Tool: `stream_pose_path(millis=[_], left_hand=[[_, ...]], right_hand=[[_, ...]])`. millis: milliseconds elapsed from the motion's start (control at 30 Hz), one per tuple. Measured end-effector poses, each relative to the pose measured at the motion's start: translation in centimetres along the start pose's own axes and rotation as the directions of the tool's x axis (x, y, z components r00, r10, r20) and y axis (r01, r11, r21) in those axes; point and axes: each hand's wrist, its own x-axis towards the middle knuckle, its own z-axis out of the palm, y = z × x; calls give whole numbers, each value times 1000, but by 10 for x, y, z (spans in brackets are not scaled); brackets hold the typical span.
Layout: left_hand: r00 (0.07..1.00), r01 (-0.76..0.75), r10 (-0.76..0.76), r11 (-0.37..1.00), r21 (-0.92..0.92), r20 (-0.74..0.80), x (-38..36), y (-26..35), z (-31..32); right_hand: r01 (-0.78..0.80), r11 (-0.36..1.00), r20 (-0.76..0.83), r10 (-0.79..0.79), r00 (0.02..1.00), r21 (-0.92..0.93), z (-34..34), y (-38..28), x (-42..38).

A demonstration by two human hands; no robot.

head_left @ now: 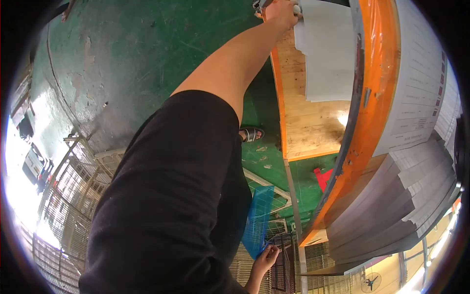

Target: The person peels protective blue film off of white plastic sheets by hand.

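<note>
My left hand (283,13) reaches to the top edge of the view, over the corner of an orange-edged wooden surface (293,117). Its fingers are curled beside white paper (328,54); a small pale round thing shows at them, too unclear to name. A black sleeve (171,186) covers the upper part of this arm. Low in the view, my right hand (268,257) pinches the lower end of a see-through blue sheet (260,215), which lies over the view of wire racks.
Orange-edged board (377,63) with printed sheets (416,88) stands at the right, grey sheets (382,210) below. Wire racks (68,210) are at lower left. A sandalled foot (252,134) and a red object (323,179) show on the green floor (142,54).
</note>
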Motion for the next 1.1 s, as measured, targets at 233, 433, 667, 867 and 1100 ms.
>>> stream_pose_path(millis=[233, 433, 667, 867, 1100], left_hand=[[996, 40, -35, 998, -52, 87, -9, -3, -23], [934, -121, 135, 991, -64, 331, -102, -13, -55], [457, 139, 347, 881, -451, 819, -378, 118, -227], [294, -388, 633, 764, -516, 716, -497, 223, -257], [94, -358, 414, 862, -357, 905, -574, 323, -214]], right_hand=[[99, 991, -18, -98, 995, 89, -2, 28, 8], [232, 930, -51, -227, 973, 286, -34, -39, -24], [349, 877, -211, -292, 933, 329, -129, -27, -45], [512, 796, -449, -347, 823, 324, -218, 34, -21], [623, 742, -555, -418, 720, 249, -315, 100, 111]])
